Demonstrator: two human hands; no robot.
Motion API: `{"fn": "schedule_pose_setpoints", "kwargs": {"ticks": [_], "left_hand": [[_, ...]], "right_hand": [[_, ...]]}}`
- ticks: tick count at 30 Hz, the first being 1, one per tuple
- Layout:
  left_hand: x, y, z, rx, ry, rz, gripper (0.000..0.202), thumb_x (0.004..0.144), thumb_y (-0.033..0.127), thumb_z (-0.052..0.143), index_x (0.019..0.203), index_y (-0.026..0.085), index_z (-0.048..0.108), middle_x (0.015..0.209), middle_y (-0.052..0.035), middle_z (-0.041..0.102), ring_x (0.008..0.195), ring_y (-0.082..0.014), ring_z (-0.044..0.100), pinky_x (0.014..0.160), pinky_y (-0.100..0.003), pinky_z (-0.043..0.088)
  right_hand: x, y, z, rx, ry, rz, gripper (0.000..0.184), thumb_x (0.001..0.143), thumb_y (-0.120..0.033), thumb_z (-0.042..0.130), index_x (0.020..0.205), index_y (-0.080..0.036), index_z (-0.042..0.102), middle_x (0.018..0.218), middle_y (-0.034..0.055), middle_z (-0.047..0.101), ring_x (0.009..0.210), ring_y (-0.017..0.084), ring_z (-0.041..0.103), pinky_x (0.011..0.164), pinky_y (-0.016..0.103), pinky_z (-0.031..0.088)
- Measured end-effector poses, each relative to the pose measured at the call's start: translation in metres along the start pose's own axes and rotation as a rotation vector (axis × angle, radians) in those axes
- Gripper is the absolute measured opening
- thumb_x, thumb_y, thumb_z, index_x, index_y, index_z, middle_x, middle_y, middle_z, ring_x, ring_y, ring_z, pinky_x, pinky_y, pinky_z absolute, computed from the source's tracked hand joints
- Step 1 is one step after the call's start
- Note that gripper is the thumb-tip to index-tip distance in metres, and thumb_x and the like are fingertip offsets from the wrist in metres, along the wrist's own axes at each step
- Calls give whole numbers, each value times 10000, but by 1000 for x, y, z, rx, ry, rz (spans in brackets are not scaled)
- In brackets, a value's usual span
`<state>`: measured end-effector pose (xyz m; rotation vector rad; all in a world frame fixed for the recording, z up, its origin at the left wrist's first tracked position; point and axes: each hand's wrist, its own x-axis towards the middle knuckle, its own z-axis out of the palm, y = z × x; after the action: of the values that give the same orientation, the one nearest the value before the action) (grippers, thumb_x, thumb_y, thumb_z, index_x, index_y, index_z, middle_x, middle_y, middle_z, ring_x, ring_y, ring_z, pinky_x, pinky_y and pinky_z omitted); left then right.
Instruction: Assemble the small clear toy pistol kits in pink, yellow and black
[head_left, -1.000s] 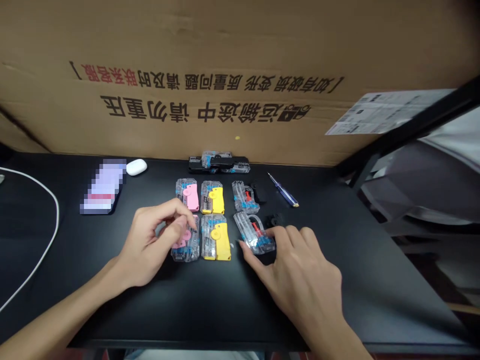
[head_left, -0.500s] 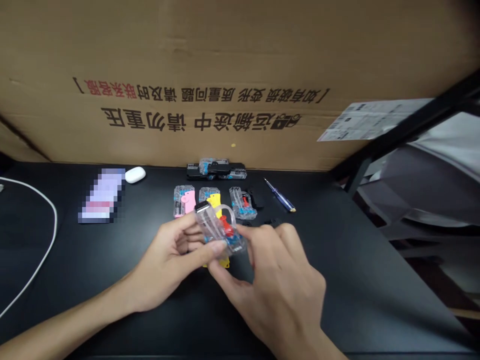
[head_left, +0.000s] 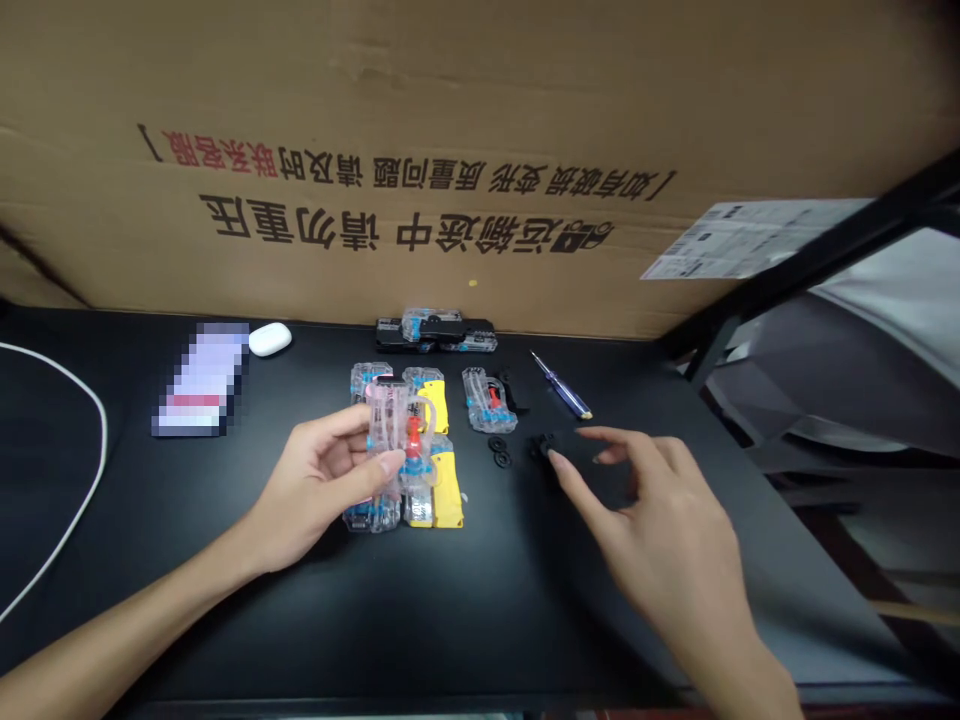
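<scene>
Light is even and moderate, coming from above; the cardboard box [head_left: 480,90] is lit warmly; the black desk [head_left: 450,620] soaks up light, with a dull sheen toward its right edge; soft, faint shadows lie under the left hand [head_left: 319,490] and right hand [head_left: 660,560]; the clear plastic case [head_left: 391,425] in the left hand catches small glints and looks slightly soft; a pixelated block [head_left: 201,380] masks one item; lines bow at the frame edges; the top right corner darkens.
</scene>
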<state>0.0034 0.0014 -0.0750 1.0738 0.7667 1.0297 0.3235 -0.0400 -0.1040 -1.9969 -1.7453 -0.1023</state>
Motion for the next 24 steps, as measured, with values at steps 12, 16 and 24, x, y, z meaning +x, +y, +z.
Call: {"fn": "schedule_pose_setpoints", "kwargs": {"ticks": [12,16,24], "left_hand": [[0,-2,-10,-246,-3,-162,241,1017,343,892,1203,210,815,1034,-74,876,933,-222,890,853,-285,743],[0,-5,-5,-272,-35,-236,273,1050,328,867,1287,213,795,1286,-116,877,991,-246,915,925,-346,766],[-8,1,-5,-304,-133,-255,391,1050,219,842,1417,285,724,1055,-85,883,972,-287,901,666,-348,780]], "right_hand": [[23,-20,-11,496,-114,189,423,923,-643,824,1023,-233,796,783,33,705,664,214,623,668,372,515],[40,-52,-19,978,-367,125,321,953,-512,871,1105,-240,794,841,20,708,715,187,622,632,304,537],[36,-96,15,1695,-981,213,284,1051,-468,785,1194,-224,801,928,42,749,767,168,669,667,270,550]]}}
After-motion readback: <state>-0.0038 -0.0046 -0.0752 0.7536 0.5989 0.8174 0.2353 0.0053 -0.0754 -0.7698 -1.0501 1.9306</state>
